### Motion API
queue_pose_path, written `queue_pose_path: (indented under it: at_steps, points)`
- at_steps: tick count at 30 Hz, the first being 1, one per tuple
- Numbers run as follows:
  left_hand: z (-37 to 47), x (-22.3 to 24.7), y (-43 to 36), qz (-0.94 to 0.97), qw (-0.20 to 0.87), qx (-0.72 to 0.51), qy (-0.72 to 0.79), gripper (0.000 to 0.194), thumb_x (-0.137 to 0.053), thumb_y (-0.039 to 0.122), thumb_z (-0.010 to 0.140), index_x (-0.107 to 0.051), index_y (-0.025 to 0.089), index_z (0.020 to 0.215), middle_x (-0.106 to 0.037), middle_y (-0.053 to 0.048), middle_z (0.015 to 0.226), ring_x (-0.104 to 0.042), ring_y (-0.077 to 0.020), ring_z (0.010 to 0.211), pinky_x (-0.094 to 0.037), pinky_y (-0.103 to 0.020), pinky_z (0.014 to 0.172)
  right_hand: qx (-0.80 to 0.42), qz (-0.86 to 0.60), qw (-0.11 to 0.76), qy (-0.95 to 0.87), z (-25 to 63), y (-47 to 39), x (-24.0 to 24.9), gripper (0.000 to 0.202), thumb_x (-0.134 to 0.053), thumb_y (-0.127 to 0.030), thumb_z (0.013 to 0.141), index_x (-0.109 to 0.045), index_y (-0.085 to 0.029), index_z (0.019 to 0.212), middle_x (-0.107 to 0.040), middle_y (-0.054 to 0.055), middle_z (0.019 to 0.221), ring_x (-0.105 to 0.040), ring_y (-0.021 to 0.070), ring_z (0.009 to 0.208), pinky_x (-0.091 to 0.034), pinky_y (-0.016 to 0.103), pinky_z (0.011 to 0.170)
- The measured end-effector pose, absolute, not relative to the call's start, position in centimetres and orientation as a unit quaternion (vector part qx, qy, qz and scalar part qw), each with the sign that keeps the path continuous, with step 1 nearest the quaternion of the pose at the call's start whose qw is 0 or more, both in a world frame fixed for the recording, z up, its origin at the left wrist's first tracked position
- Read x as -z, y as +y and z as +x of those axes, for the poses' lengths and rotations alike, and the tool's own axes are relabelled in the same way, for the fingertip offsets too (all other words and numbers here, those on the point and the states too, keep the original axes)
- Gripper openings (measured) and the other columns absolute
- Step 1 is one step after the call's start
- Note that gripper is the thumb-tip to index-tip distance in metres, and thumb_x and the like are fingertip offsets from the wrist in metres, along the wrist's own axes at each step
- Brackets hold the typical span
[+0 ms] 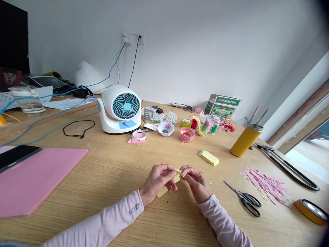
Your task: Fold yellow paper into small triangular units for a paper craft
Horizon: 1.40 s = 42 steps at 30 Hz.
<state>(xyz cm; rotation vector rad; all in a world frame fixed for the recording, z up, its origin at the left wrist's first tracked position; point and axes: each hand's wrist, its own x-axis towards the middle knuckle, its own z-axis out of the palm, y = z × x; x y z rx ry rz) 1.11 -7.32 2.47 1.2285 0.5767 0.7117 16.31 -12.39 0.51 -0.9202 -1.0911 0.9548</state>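
Head view: L hand (159, 180) & R hand (195, 181) meet low, abt centre, over the wooden table (113, 192). Btwn them, a yellow paper strip (177, 177). L hand closed on it, thumb on top, fingers curled round/under; R hand also closed in a pinch, thumb + fingertips at the strip's upper R end. Both grips are on the strip, fingertips nearly touching each other.

Strip re grip: runs diag., lower L to upper R. Lower L end pokes out below L hand's fingers, free of the pinch; mid part passes behind/under those fingers, so partly hidden. Upper R end sits right btwn the two sets of fingertips, a small pointed corner sticking up there, looks folded over. Exact fold hard to tell, fingers cover it.

Nr the hands: stack of yellow slips (209, 158) up & to R of R hand, apart from it. Black-handled scissors (244, 199) to R of R hand, also apart, blades pointing up-L, twd the slips. Beyond the scissors, pile of pink paper scraps (264, 181) w/ some yellow bits, then a tape roll (312, 211) at far R edge. Yellow cup (244, 141) tilted-looking in this view, behind the scraps, w/ handles sticking up out of it.

Further back, in front of the wall: pink paper ring (187, 134), a whitish one (166, 128) just L of it, white fan (120, 109) L again. Far L: pink sheet (48, 178) w/ dark phone (17, 157) on it.
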Motion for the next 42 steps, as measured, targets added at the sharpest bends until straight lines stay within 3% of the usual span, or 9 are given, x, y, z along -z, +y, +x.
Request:
queue_pose_path:
  at_steps: [8, 12, 16, 19, 21, 31, 36, 42]
  points:
    - [0.8, -2.3, -7.0, 0.581, 0.711, -0.301, 0.258, 0.032, -0.064, 0.043, 0.072, -0.059, 0.012, 0.076, -0.057, 0.000, 0.051, -0.056, -0.0117, 0.042, -0.040, -0.019, 0.037, -0.330, -0.435, 0.575, -0.609, 17.1, -12.7, -1.0, 0.015, -0.062, -0.033, 0.079, -0.070, -0.022, 0.071, -0.061, 0.006, 0.073, -0.054, 0.0220, 0.078, -0.043, 0.035, 0.074]
    - [0.8, -2.3, -7.0, 0.621, 0.669, -0.317, 0.259, 0.032, -0.062, 0.044, 0.074, -0.058, 0.012, 0.076, -0.055, 0.001, 0.050, -0.054, -0.0107, 0.038, -0.038, -0.019, 0.036, -0.324, -0.441, 0.559, -0.622, 17.5, -13.2, -1.1, 0.016, -0.060, -0.031, 0.079, -0.070, -0.021, 0.075, -0.063, 0.010, 0.092, -0.054, 0.0246, 0.092, -0.043, 0.034, 0.077]
    - [0.8, -2.1, -7.3, 0.664, 0.626, -0.327, 0.246, 0.030, -0.058, 0.043, 0.077, -0.058, 0.013, 0.077, -0.060, -0.001, 0.062, -0.057, -0.0104, 0.040, -0.036, -0.018, 0.034, -0.352, -0.476, 0.569, -0.571, 17.6, -13.4, -0.9, 0.023, -0.059, -0.038, 0.078, -0.067, -0.021, 0.092, -0.065, 0.007, 0.089, -0.056, 0.0191, 0.074, -0.043, 0.029, 0.063]
    - [0.9, -1.9, -7.5, 0.683, 0.606, -0.328, 0.244, 0.030, -0.056, 0.042, 0.079, -0.059, 0.013, 0.078, -0.061, -0.003, 0.067, -0.058, -0.0099, 0.042, -0.035, -0.016, 0.034, -0.349, -0.518, 0.540, -0.565, 17.4, -13.0, -0.6, 0.023, -0.061, -0.039, 0.077, -0.069, -0.017, 0.081, -0.065, 0.005, 0.073, -0.054, 0.0163, 0.062, -0.042, 0.027, 0.058]
    - [0.9, -1.8, -7.6, 0.682, 0.606, -0.326, 0.247, 0.030, -0.056, 0.043, 0.079, -0.060, 0.013, 0.078, -0.061, -0.003, 0.067, -0.059, -0.0104, 0.043, -0.036, -0.016, 0.035, -0.349, -0.522, 0.536, -0.565, 17.3, -12.8, -0.4, 0.024, -0.064, -0.040, 0.075, -0.069, -0.016, 0.073, -0.064, 0.005, 0.066, -0.054, 0.0159, 0.060, -0.042, 0.027, 0.055]
    - [1.1, -1.7, -7.3, 0.616, 0.696, -0.293, 0.223, 0.035, -0.061, 0.045, 0.075, -0.057, 0.012, 0.083, -0.062, -0.005, 0.071, -0.064, -0.0152, 0.051, -0.044, -0.018, 0.038, -0.374, -0.510, 0.567, -0.528, 17.2, -12.7, -0.5, 0.026, -0.067, -0.042, 0.073, -0.066, -0.016, 0.070, -0.061, 0.002, 0.058, -0.052, 0.0130, 0.053, -0.042, 0.025, 0.052]
    - [1.1, -2.1, -7.4, 0.618, 0.689, -0.297, 0.236, 0.032, -0.063, 0.043, 0.074, -0.056, 0.012, 0.078, -0.059, -0.002, 0.058, -0.061, -0.0144, 0.045, -0.042, -0.018, 0.037, -0.382, -0.505, 0.566, -0.528, 16.9, -12.7, -0.7, 0.025, -0.067, -0.041, 0.073, -0.066, -0.016, 0.070, -0.059, 0.001, 0.057, -0.050, 0.0121, 0.053, -0.041, 0.024, 0.051]
    - [0.9, -2.2, -7.3, 0.638, 0.665, -0.306, 0.239, 0.031, -0.062, 0.043, 0.074, -0.060, 0.012, 0.079, -0.060, -0.002, 0.059, -0.057, -0.0106, 0.044, -0.043, -0.018, 0.039, -0.402, -0.493, 0.587, -0.501, 16.8, -12.6, -0.6, 0.026, -0.070, -0.042, 0.069, -0.067, -0.016, 0.069, -0.057, 0.000, 0.055, -0.046, 0.0108, 0.050, -0.036, 0.023, 0.048]
